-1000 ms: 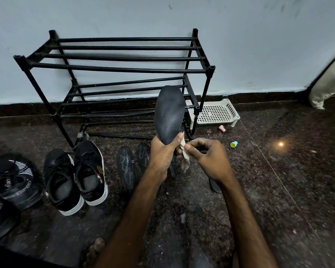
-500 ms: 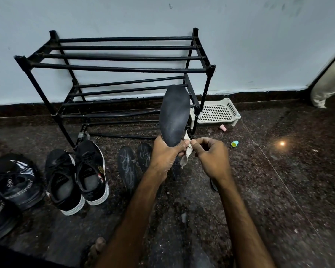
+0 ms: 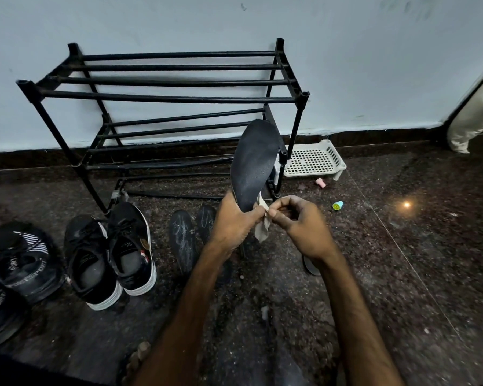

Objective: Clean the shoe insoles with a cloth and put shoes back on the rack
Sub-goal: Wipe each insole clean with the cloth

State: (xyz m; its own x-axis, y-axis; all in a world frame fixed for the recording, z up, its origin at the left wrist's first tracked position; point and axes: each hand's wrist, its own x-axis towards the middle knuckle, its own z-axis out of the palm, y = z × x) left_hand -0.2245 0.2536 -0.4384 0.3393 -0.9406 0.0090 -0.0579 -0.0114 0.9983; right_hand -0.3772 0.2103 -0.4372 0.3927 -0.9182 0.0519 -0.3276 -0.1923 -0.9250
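My left hand [image 3: 233, 222] grips the heel end of a dark insole [image 3: 253, 165], which stands upright in front of the black shoe rack [image 3: 162, 98]. Right beside it, my right hand [image 3: 299, 224] pinches a small pale cloth [image 3: 262, 227] at the insole's lower edge; the cloth hangs down between my hands. Two more dark insoles [image 3: 183, 240] lie flat on the floor, partly behind my left forearm. A pair of black sneakers with white soles [image 3: 109, 254] stands to their left. The rack's shelves hold no shoes.
More black sports shoes [image 3: 17, 271] sit at the far left. A white perforated tray [image 3: 313, 160] lies right of the rack, with a small pink cap [image 3: 320, 183] and a green-blue cap [image 3: 338, 205] on the dark stone floor. A dark sandal edge [image 3: 310, 267] shows under my right wrist.
The insole has shifted slightly right and tilted, and my right hand has closed in so the cloth now meets the insole's lower edge.
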